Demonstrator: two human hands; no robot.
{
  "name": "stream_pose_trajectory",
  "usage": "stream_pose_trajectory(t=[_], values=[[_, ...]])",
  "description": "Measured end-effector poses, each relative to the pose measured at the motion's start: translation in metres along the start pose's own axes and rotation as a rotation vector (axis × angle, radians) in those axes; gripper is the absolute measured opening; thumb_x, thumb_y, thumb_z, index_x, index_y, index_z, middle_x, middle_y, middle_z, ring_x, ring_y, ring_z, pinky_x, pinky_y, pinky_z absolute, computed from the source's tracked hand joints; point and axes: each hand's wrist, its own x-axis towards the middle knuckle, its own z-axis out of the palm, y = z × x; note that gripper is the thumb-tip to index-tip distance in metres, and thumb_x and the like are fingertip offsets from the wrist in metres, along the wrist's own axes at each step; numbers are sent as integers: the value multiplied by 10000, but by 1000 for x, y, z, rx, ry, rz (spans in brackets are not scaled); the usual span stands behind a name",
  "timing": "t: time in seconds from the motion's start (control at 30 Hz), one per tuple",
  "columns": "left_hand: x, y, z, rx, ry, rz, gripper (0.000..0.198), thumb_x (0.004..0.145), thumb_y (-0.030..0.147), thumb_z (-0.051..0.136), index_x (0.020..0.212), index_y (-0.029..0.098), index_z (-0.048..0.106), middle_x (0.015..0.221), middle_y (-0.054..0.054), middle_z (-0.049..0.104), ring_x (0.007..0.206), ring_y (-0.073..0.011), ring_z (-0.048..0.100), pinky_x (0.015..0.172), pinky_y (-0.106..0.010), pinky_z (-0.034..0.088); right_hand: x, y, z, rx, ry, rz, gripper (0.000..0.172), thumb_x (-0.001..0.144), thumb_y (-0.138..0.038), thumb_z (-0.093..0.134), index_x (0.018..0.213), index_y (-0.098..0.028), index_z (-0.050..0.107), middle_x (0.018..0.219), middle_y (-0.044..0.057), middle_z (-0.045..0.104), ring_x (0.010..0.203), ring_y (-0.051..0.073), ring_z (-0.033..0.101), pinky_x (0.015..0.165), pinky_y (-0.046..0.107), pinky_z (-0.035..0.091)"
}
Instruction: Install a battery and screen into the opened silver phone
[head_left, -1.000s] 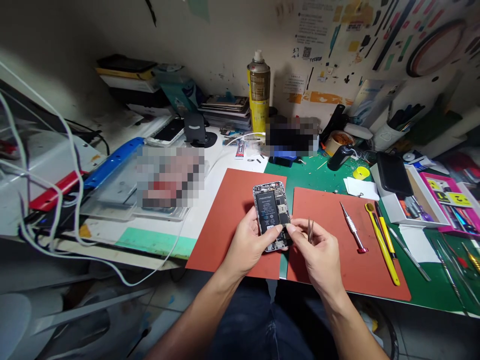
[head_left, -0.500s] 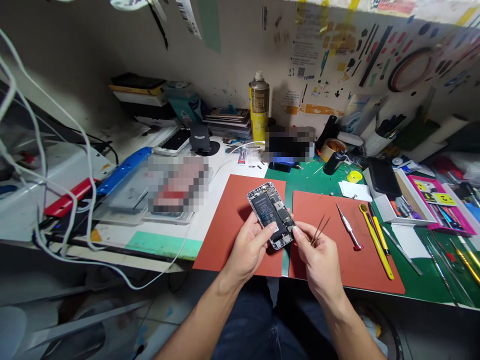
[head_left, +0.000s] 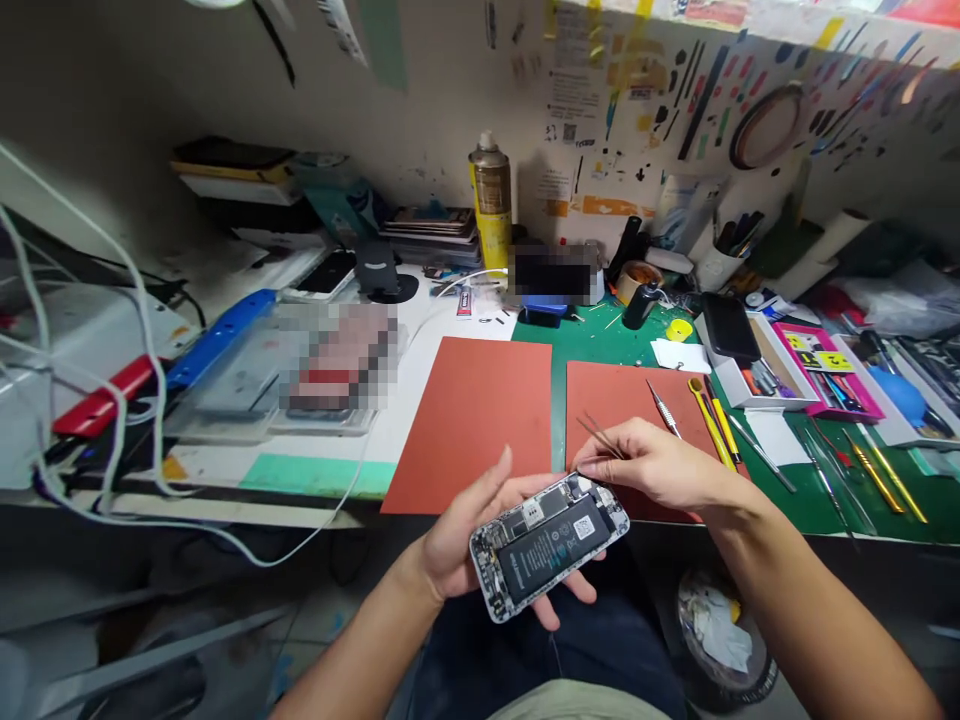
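An opened smartphone (head_left: 551,548) lies tilted across my left hand (head_left: 466,532), its bare inside facing up. Its black battery (head_left: 536,562) and circuit board show. My left thumb stands away from the phone, while other fingers reach out beneath it and past its near edge. With my right hand (head_left: 651,462) I grip thin metal tweezers (head_left: 598,434) that point up and left. The right fingertips are at the phone's far edge; whether they pinch it is hidden. Below the phone are my legs, just off the table edge.
Two red-brown mats (head_left: 480,420) lie on the bench. A precision screwdriver (head_left: 663,408) and yellow-handled tools (head_left: 712,425) rest on the right one. Part trays (head_left: 776,385) stand farther right, a spray can (head_left: 491,200) at the back. White cables (head_left: 150,400) hang at left.
The phone has come nearer my body, off the mat, and turned so its other end points right. My left grip has loosened into a supporting palm. The view has shifted to the right.
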Motion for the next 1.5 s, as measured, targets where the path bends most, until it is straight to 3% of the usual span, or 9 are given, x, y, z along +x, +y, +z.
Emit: stream_pose_trajectory(t=[0.07,0.13,0.23,0.3,0.37,0.5,0.63,1.0,1.5], values=[[3,-1,3,50,-25,-12,700,1064,658,453,1480,106,565,1281,-305,728,1030,-411,801,701,-426,677,2,1,1,-56,17,-4,393,953,-545,742,917,-155,767,800,25,703,703,162,599,675,280,473],[3,-9,9,92,47,53,559,1076,529,516,1465,132,570,1250,-278,748,1006,-384,810,731,-414,672,-5,2,2,-104,170,-51,394,965,-563,732,919,-172,742,834,23,691,733,168,591,686,280,473],[-1,-33,19,106,304,279,503,1059,394,586,1497,154,536,1244,-245,759,1010,-353,811,823,-407,655,-29,11,11,-138,520,-127,391,1007,-600,678,987,-212,723,895,29,669,793,181,581,713,277,480],[-2,-52,25,67,497,413,485,1042,336,631,1491,182,531,1320,-219,739,1101,-346,789,906,-404,633,-49,23,29,-45,622,-95,372,1037,-599,638,1108,-245,725,914,39,661,806,190,579,701,273,478],[-2,-71,29,-1,609,457,489,1025,328,672,1478,209,532,1377,-197,716,1137,-343,773,905,-401,630,-67,37,54,125,594,-44,383,1016,-614,661,1141,-258,720,922,53,665,796,197,587,665,273,477],[2,-93,28,-83,691,478,488,1001,353,726,1440,227,552,1394,-170,709,1165,-345,757,907,-417,634,-83,57,108,338,322,232,514,990,-720,635,1091,-224,723,687,-9,518,614,139,449,568,263,363],[5,-99,22,-63,730,480,419,1018,367,703,1388,216,577,1314,-155,747,1184,-348,752,972,-454,625,-83,72,132,389,260,340,589,983,-778,593,1016,-197,685,597,-44,466,526,100,364,510,244,270],[7,-99,20,85,820,446,350,1121,403,485,1402,230,605,1247,-100,782,1190,-286,748,1042,-413,584,-69,80,125,397,237,340,596,1012,-745,578,1052,-160,686,527,-42,544,443,81,336,447,229,240],[7,-98,19,147,823,437,377,1112,459,515,1401,228,590,1391,-128,721,1237,-310,730,1071,-443,568,-63,85,123,457,275,330,564,1013,-705,621,1023,-147,699,508,-54,520,464,82,340,478,233,242]])
